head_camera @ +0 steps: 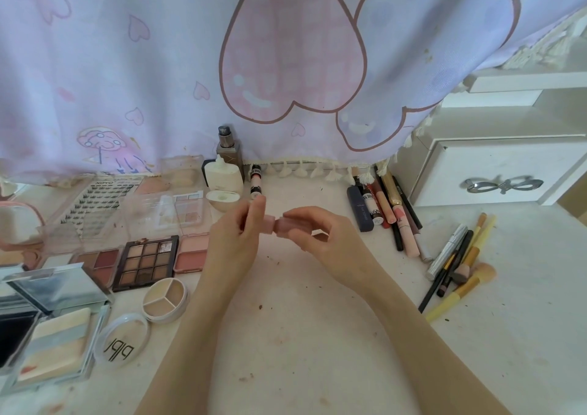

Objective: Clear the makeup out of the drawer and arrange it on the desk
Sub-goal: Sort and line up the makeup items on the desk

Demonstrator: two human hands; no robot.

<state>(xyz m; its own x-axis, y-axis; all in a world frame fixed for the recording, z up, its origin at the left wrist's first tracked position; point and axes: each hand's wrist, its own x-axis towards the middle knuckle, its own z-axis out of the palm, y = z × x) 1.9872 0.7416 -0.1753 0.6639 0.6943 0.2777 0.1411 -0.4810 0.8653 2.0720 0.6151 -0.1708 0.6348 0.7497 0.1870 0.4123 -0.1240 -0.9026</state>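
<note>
Holding a little pink tube (283,226) up over the middle of the desk (317,335), both hands on it. It looks like a lipstick or lip tint in two parts: the left hand (236,240) pinches the cap end between thumb and fingertips, and the right hand (317,233) has its fingers curled round the body. I can't tell if the cap is going on or coming off.

My guess is it's light, hard plastic, smooth and a bit slippery, so grip the body firmly and take the cap by its sides. It shouldn't break easily, but it'd roll if laid down loose.

Just behind the hands, toward the back edge, stand a cream bottle (223,176), a dark pump bottle (227,143) and an upright stick (256,182). To the right, a row of lip pencils and tubes (386,205) lies near the white drawer unit (495,170), whose drawer looks closed, with brushes (457,265) fanned out nearer the right edge. The left side holds the eyeshadow palette (146,260), lash tray (95,202) and round concealer pot (164,299). Seems mostly sorted, so this tube probably joins the lip row.
</note>
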